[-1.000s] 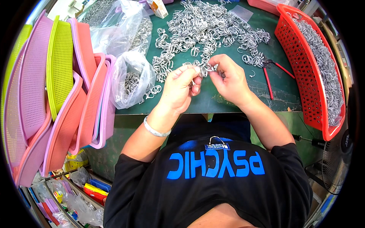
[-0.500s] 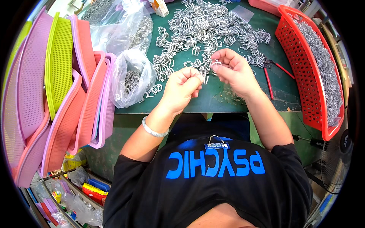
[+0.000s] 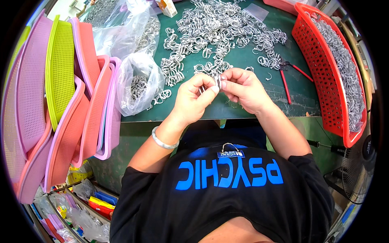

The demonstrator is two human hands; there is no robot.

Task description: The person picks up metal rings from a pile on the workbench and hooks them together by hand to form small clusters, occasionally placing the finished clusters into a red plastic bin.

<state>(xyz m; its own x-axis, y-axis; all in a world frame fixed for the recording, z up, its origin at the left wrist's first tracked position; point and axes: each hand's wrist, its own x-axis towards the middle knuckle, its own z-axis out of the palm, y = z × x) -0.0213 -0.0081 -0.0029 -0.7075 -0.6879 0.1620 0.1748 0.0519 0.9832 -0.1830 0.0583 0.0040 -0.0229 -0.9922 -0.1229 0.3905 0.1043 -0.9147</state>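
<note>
My left hand (image 3: 193,98) and my right hand (image 3: 248,92) meet above the near part of the green table (image 3: 275,93). Thumb and fingers of both are pinched together at small shiny silver metal rings (image 3: 218,82). Fingertips partly cover these pieces, so their exact shape and number cannot be made out. Just beyond my hands spreads a big pile of silver metal rings (image 3: 219,24), its nearest ones almost at my fingers. A single open ring (image 3: 269,76) lies apart to the right of my right hand.
Red-handled pliers (image 3: 285,87) lie open on the right, beside a red basket (image 3: 320,67) full of rings. A clear plastic bag (image 3: 152,87) holding rings stands at left. Stacked purple, pink and green plastic baskets (image 3: 60,69) crowd the far left. A small box (image 3: 167,7) sits at the back.
My right hand has moved left and toward me with its ring, and its fingertips now meet those of my left hand. My left hand has shifted only slightly.
</note>
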